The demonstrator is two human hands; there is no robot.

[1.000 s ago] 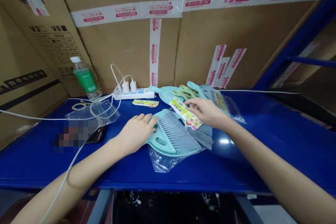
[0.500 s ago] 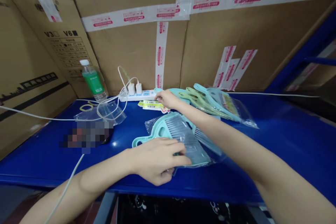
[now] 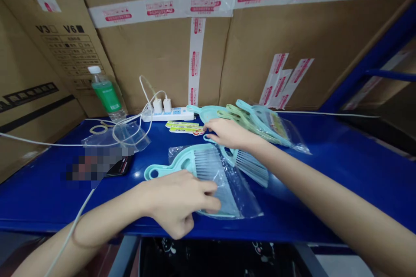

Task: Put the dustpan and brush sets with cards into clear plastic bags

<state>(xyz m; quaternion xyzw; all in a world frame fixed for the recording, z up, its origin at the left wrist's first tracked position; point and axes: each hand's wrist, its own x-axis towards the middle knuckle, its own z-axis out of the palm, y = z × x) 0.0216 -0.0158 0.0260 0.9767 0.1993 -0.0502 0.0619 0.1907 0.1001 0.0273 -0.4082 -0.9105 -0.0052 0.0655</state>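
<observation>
My left hand is curled over a mint-green hand brush that sits half in a clear plastic bag on the blue metal table. My fingers press down on the bag, but I cannot tell if they pinch it. My right hand is open and loose, with its fingers close together, just above a second mint-green brush. Yellow paper labels lie just beside it, and a pile of green brush sets lies behind it.
</observation>
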